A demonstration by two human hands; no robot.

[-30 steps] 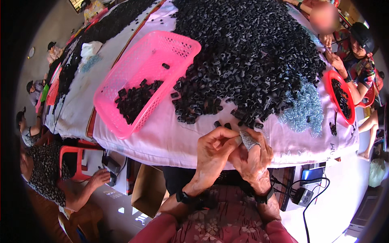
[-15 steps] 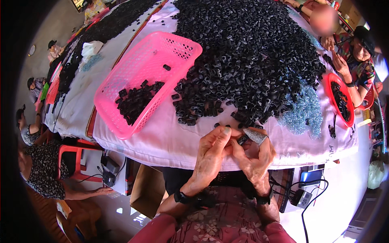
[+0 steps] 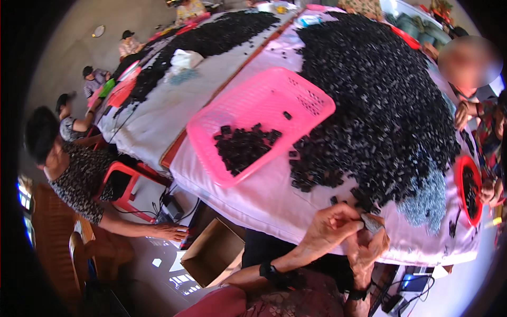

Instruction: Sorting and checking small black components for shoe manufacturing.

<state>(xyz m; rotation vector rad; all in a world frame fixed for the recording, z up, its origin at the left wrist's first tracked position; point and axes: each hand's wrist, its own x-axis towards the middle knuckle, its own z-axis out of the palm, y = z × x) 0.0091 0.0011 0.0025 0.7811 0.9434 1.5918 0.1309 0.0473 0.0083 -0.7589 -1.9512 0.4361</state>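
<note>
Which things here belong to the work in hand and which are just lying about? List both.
In the work:
left hand
right hand
small grey piece held between both hands
black pile
pink basket holding black pieces

Lying about:
cardboard box
red stool
white bag
red tray

A: Spot any packaging here?

B: Just an open brown cardboard box (image 3: 214,253) on the floor under the table edge, plus a white bag (image 3: 185,58) lying on the far table. No labels or screens I can make out.
</note>
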